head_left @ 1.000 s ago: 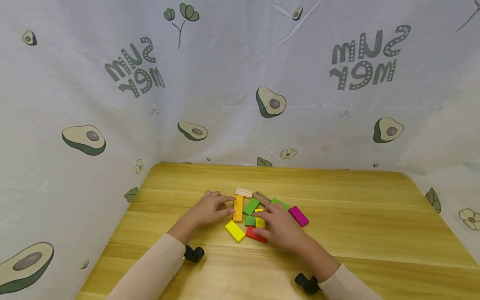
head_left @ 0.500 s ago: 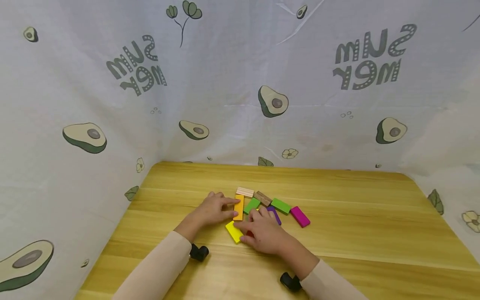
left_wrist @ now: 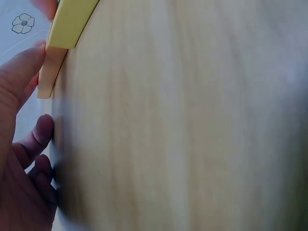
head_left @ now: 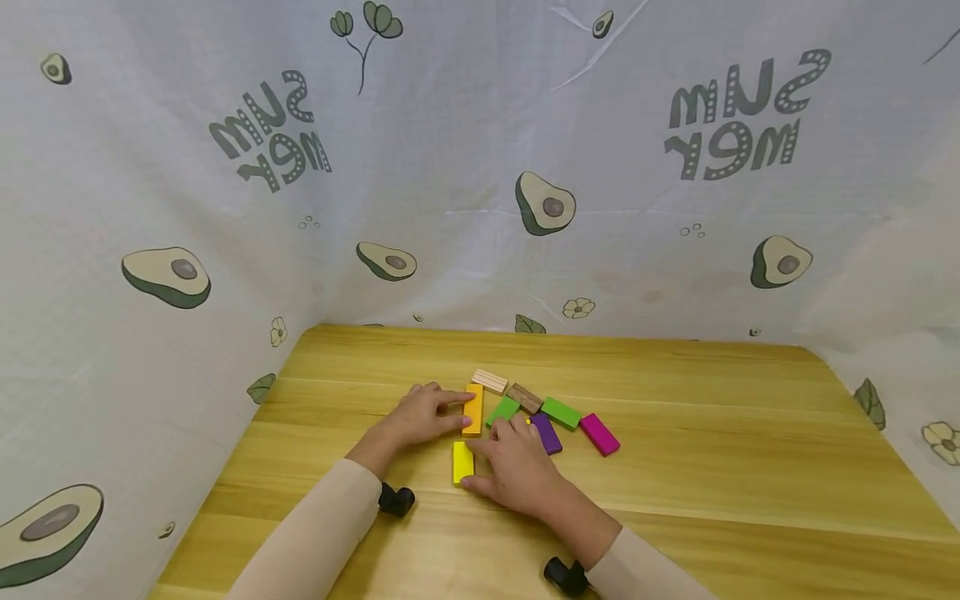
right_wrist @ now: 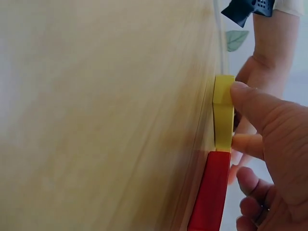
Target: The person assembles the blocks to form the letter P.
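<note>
While my left hand (head_left: 423, 417) pinches orange block (head_left: 472, 409), right hand (head_left: 519, 468) yellow block (head_left: 461, 464) before it, gathering looks done, aligning unfinished.

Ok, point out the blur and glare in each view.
Head: fairly even light, pale sheen on the near tabletop; left wrist: wood grain smeared, dark blur beside the left hand; right wrist: tabletop soft, yellow block and red block sharper.

L-wrist pic blurry, poss. defocus
</note>
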A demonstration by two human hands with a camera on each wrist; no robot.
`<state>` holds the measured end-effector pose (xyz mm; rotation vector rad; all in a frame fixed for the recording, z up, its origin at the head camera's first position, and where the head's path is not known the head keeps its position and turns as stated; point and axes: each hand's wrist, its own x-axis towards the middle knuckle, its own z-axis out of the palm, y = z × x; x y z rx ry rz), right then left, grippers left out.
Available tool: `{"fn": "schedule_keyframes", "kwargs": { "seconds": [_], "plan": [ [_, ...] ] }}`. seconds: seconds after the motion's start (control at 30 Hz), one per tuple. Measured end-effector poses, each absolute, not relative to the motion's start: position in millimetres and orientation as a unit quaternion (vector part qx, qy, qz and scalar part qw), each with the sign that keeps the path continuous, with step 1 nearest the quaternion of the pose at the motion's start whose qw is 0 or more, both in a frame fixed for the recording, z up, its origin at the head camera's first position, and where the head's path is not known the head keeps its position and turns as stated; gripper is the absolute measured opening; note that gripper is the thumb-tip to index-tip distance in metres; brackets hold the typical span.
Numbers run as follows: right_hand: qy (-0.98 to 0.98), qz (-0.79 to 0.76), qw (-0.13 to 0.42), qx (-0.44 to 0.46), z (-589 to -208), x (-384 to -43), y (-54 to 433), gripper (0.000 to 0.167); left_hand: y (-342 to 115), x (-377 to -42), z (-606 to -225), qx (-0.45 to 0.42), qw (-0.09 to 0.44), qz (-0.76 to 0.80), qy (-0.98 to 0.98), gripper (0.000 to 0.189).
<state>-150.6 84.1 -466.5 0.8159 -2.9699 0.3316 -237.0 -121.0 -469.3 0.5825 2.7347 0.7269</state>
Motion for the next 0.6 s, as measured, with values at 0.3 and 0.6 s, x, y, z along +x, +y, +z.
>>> {"fn": "schedule_keyframes", "kwargs": {
  "seconds": [0.3, 0.6],
  "plan": [
    [-0.973, 0.109, 0.023, 0.201, -467.3, -155.2, 77.5, 0.063, -126.7, -237.4, -474.3, 0.189, 0.132, 0.299, 0.926, 0.049],
    [-0.977, 0.121, 0.027, 0.171, -468.5, -155.9, 76.3, 0.074, -127.4, -237.7, -476.3, 0.189, 0.146, 0.295, 0.925, 0.058]
  ]
}}
